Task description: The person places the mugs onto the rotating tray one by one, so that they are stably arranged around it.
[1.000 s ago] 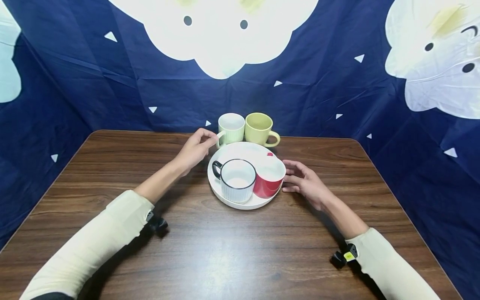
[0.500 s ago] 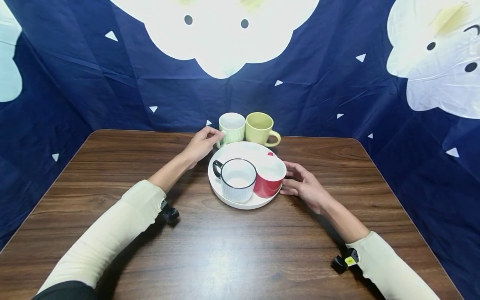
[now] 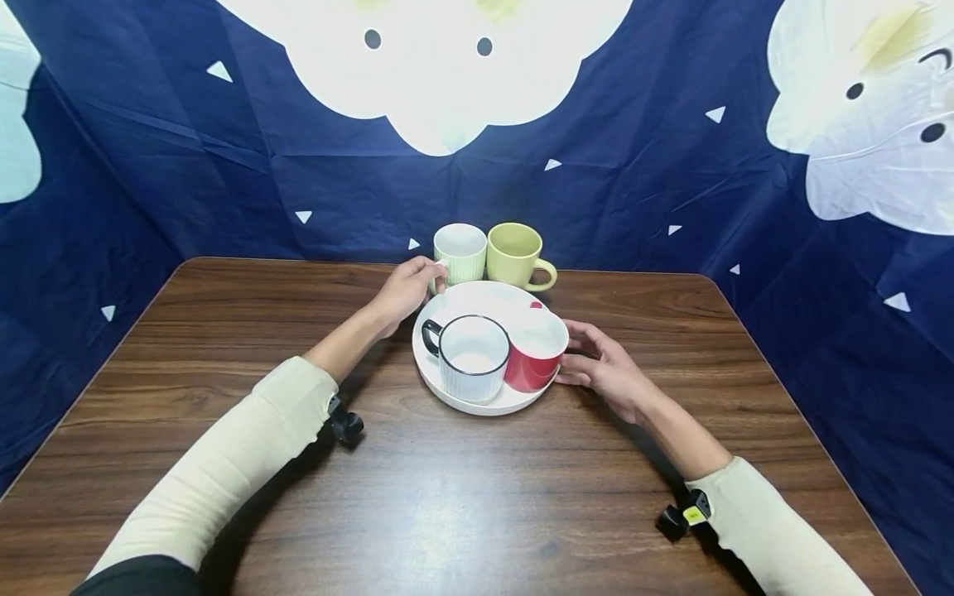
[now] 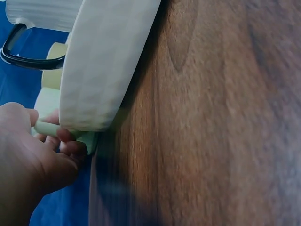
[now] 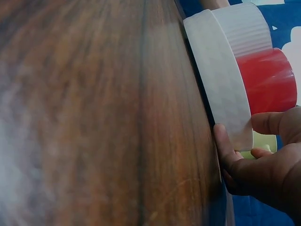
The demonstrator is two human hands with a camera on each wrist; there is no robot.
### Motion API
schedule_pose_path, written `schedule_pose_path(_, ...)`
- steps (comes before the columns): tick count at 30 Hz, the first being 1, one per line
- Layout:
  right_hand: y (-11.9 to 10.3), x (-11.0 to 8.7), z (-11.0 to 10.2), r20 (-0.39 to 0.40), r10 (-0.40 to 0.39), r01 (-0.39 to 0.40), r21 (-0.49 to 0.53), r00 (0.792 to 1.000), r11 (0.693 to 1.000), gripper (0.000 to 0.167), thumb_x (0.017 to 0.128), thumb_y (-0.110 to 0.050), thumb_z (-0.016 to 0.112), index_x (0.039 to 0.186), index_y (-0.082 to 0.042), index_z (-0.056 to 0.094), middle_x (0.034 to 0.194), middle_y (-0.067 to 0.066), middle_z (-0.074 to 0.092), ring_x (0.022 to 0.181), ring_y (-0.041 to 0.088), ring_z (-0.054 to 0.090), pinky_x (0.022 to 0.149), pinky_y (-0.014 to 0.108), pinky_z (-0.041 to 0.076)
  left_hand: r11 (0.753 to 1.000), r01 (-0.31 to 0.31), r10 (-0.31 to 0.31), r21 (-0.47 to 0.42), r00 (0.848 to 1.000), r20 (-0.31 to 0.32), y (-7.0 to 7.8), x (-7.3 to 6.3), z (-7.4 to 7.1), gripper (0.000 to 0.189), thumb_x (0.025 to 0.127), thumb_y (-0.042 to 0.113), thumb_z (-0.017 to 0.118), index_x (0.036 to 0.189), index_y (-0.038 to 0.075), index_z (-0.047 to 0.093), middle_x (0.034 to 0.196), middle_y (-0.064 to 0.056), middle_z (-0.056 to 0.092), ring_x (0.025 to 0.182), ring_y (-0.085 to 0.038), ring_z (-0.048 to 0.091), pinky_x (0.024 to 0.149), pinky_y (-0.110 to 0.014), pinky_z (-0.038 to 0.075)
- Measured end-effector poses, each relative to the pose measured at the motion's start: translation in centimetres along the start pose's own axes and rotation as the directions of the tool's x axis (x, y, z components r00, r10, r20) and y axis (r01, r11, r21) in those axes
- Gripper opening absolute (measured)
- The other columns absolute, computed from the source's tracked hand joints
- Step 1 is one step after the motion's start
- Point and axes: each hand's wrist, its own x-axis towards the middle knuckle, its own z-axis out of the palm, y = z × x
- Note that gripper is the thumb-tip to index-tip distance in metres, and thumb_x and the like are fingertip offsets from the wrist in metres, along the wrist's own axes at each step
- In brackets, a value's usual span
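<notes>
My left hand point(image 3: 408, 290) pinches the handle point(image 4: 47, 128) of a pale green ribbed mug point(image 3: 464, 261) behind the tray, at its left. The round white tray point(image 3: 469, 296) bears a white ribbed mug point(image 3: 473, 377) with a black rim and handle on the left and a red mug point(image 3: 531, 372) with a white inside on the right. At the tray's right edge, my right hand point(image 3: 607, 368) has its loosely spread fingers against the wall. In the right wrist view one fingertip point(image 5: 222, 134) lies low on that wall, another digit by the red mug.
A yellow-green mug point(image 3: 513, 258) stands at the back beside the pale green one, its handle to the right. The wooden table point(image 3: 447, 497) ends just behind these mugs. A dark blue cloth point(image 3: 335, 190) with clouds hangs behind and around it.
My left hand has moved right and now holds the pale green mug's handle. The right hand has edged slightly closer to the tray wall. Tray and mugs have stayed in place.
</notes>
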Motion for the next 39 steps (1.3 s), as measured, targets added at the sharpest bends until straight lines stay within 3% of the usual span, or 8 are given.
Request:
schedule_pose_path(11,-0.1,0.5,-0.2,-0.001,0.014,-0.014,-0.010,1.000,1.000,0.064,0.111,0.004,0.057,0.171,0.001,0.035,0.157,0.023,0.048,0.123,0.012,0.065,0.100,0.031,0.067,0.998,0.055,-0.055,-0.010,0.998,-0.036,0.3,0.2,0.6,0.027,0.121,0.031,0.043,0.115,0.010,0.059,0.108,-0.003,0.051,0.112,-0.022,0.049,0.103,-0.035,0.041)
schedule_pose_path(18,-0.2,0.8,-0.4,-0.006,0.013,-0.013,-0.012,1.000,1.000,0.064,0.110,0.006,0.056,0.171,0.002,0.036,0.151,0.019,0.052,0.118,0.011,0.067,0.098,0.029,0.067,0.997,0.072,-0.073,-0.018,0.996,-0.041,0.1,0.5,0.3,0.031,0.123,0.037,0.042,0.115,0.013,0.060,0.112,-0.001,0.050,0.102,-0.020,0.046,0.085,-0.033,0.043)
schedule_pose_path(23,-0.1,1.0,-0.5,0.002,-0.002,0.002,-0.001,1.000,1.000,0.064,0.109,0.008,0.054,0.170,0.004,0.035,0.148,0.018,0.055,0.114,0.010,0.069,0.098,0.030,0.068,0.994,0.055,-0.059,-0.092,0.997,-0.040,-0.3,0.9,0.1,0.029,0.123,0.034,0.041,0.111,0.012,0.056,0.104,0.000,0.045,0.094,-0.021,0.044,0.075,-0.029,0.042)
schedule_pose_path(29,-0.1,1.3,-0.7,0.000,0.000,0.000,0.001,1.000,1.000,0.063,0.109,0.007,0.054,0.170,0.004,0.036,0.145,0.014,0.055,0.114,0.009,0.068,0.098,0.029,0.067,0.987,0.053,-0.061,-0.152,0.997,-0.044,-0.5,1.0,0.0,0.030,0.123,0.033,0.042,0.106,0.010,0.051,0.100,0.002,0.042,0.095,-0.018,0.042,0.075,-0.027,0.039)
schedule_pose_path(39,-0.3,1.9,-0.9,-0.004,0.016,-0.016,-0.016,1.000,1.000,0.060,0.111,0.006,0.053,0.169,0.006,0.037,0.148,0.017,0.052,0.113,0.008,0.069,0.099,0.027,0.067,0.986,0.051,-0.060,-0.158,0.997,-0.050,-0.7,0.9,-0.2,0.033,0.123,0.033,0.042,0.100,0.010,0.046,0.102,0.001,0.042,0.097,-0.017,0.043,0.076,-0.025,0.043)
